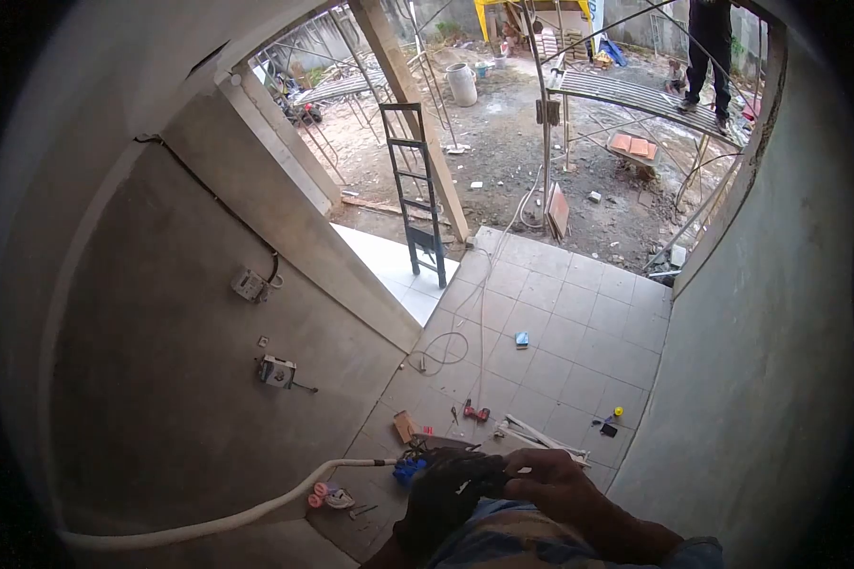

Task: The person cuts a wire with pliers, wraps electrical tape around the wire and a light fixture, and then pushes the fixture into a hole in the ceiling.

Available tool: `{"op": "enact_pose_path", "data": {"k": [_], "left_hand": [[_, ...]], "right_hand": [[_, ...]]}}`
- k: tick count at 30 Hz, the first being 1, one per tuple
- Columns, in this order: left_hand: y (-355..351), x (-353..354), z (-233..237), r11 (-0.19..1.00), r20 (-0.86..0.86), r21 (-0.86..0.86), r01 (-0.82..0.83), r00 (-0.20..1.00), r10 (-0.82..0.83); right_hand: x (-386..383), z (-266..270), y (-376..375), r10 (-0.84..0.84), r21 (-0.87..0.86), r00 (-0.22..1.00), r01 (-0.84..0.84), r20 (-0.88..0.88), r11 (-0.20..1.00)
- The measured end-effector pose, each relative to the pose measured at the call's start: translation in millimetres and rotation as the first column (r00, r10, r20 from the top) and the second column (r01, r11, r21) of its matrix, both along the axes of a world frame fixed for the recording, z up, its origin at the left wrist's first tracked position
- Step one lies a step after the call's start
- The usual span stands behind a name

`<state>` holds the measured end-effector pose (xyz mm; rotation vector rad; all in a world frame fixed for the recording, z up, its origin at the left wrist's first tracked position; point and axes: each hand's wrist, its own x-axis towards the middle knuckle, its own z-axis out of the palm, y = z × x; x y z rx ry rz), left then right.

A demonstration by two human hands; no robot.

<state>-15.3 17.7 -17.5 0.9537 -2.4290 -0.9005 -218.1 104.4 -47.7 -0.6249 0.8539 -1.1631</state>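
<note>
Seen from high up, the floor (579, 332) is laid in pale square tiles with thin dark joints, shut in by two walls of rough grey plaster – the left wall (161, 398) carries two small boxy fittings (277, 372) and a thin black cable. A smooth white pipe (256, 512) bends in a long curve along the foot of that wall, and its end lies just beside the left hand (446, 498), near a small blue thing (408, 470) at the near edge of the floor. The left hand looks dark, as if gloved, and is curled into a close fist; what is inside is hidden. The right hand (555, 484) touches it, fingers bent, and I cannot tell how far it is closed or whether it holds anything. Beyond the hands lie a red drill (476, 412), white strips (541, 436) and a loose loop of cord (446, 346); the middle tiles are open. At the far edge a dark metal ladder (417, 190) leans – past it bare ground, and a person (707, 47) on a scaffold (636, 95).
</note>
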Motion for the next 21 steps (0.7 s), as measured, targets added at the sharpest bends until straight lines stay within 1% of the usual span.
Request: {"op": "enact_pose_path", "data": {"k": [2,3,5,7,8,9,10,11,12,14,16,17,18,19,20,21], "left_hand": [[1.2,-0.7,2.9,0.997,-0.025,0.067,-0.044,0.999,0.046],[1.2,0.4,1.3,0.997,-0.021,0.065,-0.041,0.999,0.042],[0.7,1.0,-3.3,0.999,-0.084,0.046,-0.012,0.996,0.016],[0.3,-4.1,3.2,0.999,-0.087,0.016,0.031,0.996,-0.029],[0.4,-6.4,6.0,0.998,-0.091,-0.013,0.064,0.994,-0.065],[0.8,-6.7,6.6,0.997,-0.089,-0.013,0.073,0.993,-0.074],[1.3,-6.5,6.5,0.996,-0.029,-0.025,0.08,0.996,-0.08],[2.2,-6.2,6.4,0.996,0.033,-0.037,0.084,0.996,-0.083],[2.6,-5.7,5.0,0.996,0.036,-0.036,0.087,0.996,-0.085],[0.2,-1.9,-0.9,0.992,-0.051,-0.05,0.113,0.992,-0.116],[-1.7,-1.8,-5.4,0.992,-0.045,-0.03,0.124,0.991,-0.125],[-1.9,-1.1,-5.0,0.991,-0.041,-0.013,0.132,0.99,-0.132],[-1.0,-2.1,-0.2,0.995,-0.027,-0.02,0.098,0.995,-0.099],[0.3,-5.3,6.0,0.995,-0.048,0.016,0.102,0.994,-0.101],[2.0,-6.8,10.3,0.993,-0.069,0.052,0.106,0.992,-0.102],[1.0,-5.8,8.9,0.993,-0.073,0.027,0.118,0.991,-0.116]], "right_hand": [[-0.8,-2.9,0.6,0.003,-0.001,0.999,-0.003,0.032,1.0],[-1.2,-6.0,0.3,0.022,0.015,0.999,-0.023,0.044,1.0],[-2.9,-6.6,0.8,0.032,0.029,0.998,-0.034,0.06,0.999],[-4.0,-0.1,1.3,0.024,0.053,0.997,-0.02,-0.072,0.998],[-4.2,0.0,1.0,0.014,0.053,0.997,-0.01,-0.07,0.999],[-4.0,-0.5,0.7,0.038,0.08,0.997,-0.032,-0.074,0.996],[-4.3,-0.6,0.2,0.064,0.105,0.995,-0.055,-0.079,0.993],[-4.5,0.9,-0.3,0.058,0.104,0.995,-0.05,-0.077,0.993],[-4.4,2.8,-0.7,0.048,0.1,0.997,-0.043,-0.053,0.994],[-2.5,2.6,-0.7,0.046,0.096,0.999,-0.043,-0.024,0.994],[-3.4,-1.5,1.7,0.014,0.082,0.997,-0.008,-0.072,0.997],[-3.2,-5.6,2.6,0.04,0.076,0.997,-0.035,-0.062,0.996],[-3.0,-10.7,4.5,0.029,0.065,0.994,-0.022,-0.106,0.998],[-2.1,-15.2,4.9,0.022,0.051,0.989,-0.015,-0.147,0.999],[-0.8,-15.7,5.3,0.06,0.043,0.989,-0.055,-0.134,0.998],[-0.9,-13.6,5.9,0.023,0.02,0.992,-0.021,-0.124,1.0]]}}
